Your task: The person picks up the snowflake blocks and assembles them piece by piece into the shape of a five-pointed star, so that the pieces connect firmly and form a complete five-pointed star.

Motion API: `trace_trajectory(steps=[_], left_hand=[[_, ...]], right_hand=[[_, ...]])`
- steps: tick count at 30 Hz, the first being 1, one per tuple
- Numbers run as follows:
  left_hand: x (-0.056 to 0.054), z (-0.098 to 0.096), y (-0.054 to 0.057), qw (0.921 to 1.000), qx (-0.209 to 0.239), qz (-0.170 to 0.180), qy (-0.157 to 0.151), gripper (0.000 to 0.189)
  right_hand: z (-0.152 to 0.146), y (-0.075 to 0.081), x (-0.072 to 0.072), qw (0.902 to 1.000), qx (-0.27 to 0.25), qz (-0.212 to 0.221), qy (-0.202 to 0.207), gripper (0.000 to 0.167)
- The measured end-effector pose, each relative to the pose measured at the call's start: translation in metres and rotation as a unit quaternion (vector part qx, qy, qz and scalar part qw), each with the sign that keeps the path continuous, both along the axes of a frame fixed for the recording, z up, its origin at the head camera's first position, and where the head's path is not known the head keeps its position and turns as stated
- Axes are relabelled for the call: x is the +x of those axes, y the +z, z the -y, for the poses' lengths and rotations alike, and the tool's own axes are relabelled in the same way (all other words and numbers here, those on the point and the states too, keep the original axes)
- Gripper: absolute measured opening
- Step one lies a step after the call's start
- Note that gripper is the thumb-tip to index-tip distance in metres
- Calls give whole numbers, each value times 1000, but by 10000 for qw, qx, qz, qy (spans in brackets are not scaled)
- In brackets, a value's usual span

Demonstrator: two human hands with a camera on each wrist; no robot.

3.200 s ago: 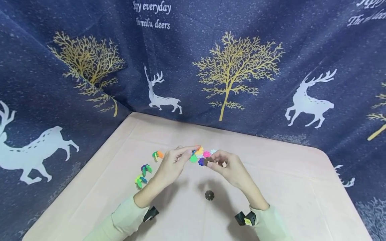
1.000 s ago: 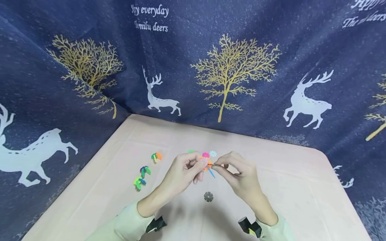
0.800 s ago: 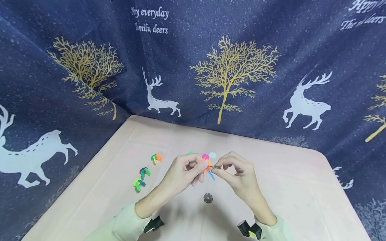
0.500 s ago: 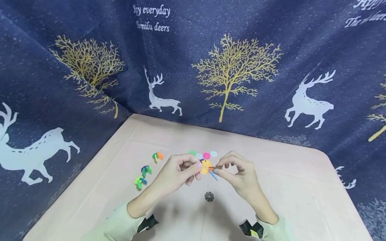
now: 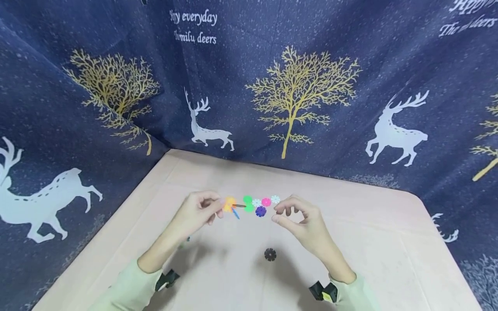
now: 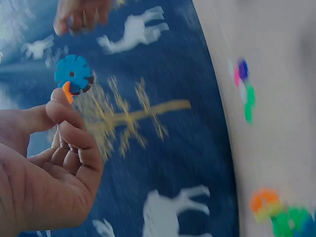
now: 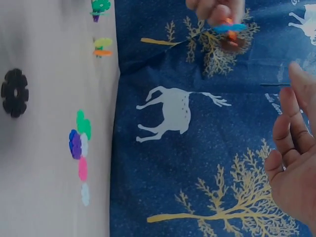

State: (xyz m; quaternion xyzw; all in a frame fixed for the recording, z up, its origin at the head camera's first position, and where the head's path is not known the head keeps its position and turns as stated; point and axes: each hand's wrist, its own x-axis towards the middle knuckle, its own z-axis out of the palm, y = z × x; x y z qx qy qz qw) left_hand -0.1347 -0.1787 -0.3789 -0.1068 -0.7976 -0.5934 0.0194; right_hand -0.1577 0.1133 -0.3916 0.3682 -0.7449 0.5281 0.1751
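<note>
In the head view my left hand (image 5: 197, 212) pinches an orange flower-shaped notched disc (image 5: 229, 204) above the table. A blue disc (image 6: 73, 71) and a brown disc (image 5: 241, 206) stick out from the orange one, slotted onto it. To the right my right hand (image 5: 302, 218) hovers with bent, parted fingers and nothing between them. Between the hands lie loose discs on the table: green ones (image 5: 248, 204), a purple one (image 5: 260, 211), a pink one (image 5: 266, 202) and white ones (image 5: 275, 199).
A dark disc (image 5: 270, 255) lies nearer the front of the table (image 5: 350, 242). Small joined clusters of discs (image 7: 102, 48) stand on the left side, mostly behind my left arm in the head view. A dark blue printed cloth (image 5: 241, 108) hangs behind the table.
The brown disc has left my right hand and stays on the orange piece. My left hand has carried the joined discs leftward, uncovering the loose discs and covering the clusters.
</note>
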Motion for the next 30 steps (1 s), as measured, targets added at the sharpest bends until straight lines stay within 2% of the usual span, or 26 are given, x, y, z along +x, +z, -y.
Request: trace_trajectory(steps=[3,6,11,17,21,26,30], left_hand=[[-4,17,-5,9974,-470,59,552,20],[-5,33,-10,9921,-879,60,889,23],[-8,61,-18,9836,-1332,-40,1219,27],[-5,93,-29,9648,-2022,365,1640,35],[0,109,-39,9543,-2402,659,1654,33],[7,126,-52,9448,-2733,1165,1380,29],[12,134,-59,9398,-2821,1523,1185,27]], right_hand=[[0,-2,-6,9999,72,-33,-78,29],[1,-6,-11,9997,210,-48,-142,29],[2,-14,-19,9985,418,109,-336,26],[2,-22,-30,9955,712,230,-584,19],[1,-25,-38,9919,938,433,-741,17],[1,-32,-46,9878,1111,697,-841,17],[1,-39,-49,9858,1167,858,-849,17]])
